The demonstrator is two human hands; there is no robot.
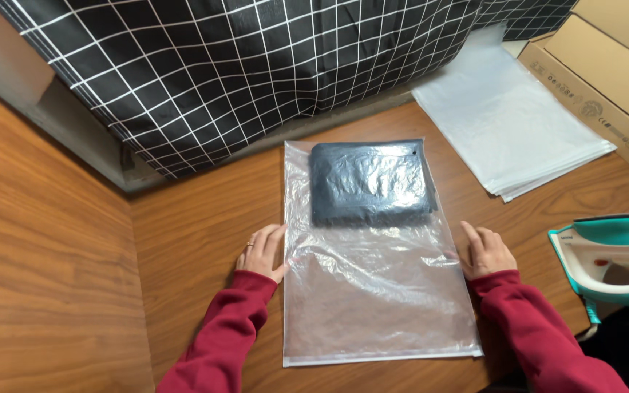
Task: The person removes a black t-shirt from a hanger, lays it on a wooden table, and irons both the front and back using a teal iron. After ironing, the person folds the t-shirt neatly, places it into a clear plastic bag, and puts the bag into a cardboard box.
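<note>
head view, iron (613,262) cut off, hands (263,251) flat

Left hand (263,251) and right hand (485,251) flat, palms down, apart, red-sleeved forearms extended.

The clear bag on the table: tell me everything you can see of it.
The clear bag is a thin, glossy, wrinkled plastic sleeve lying flat on the wooden table. A dark folded cloth fills its far end; the near part is empty. The left hand rests at its left edge, the right hand at its right edge.
</note>
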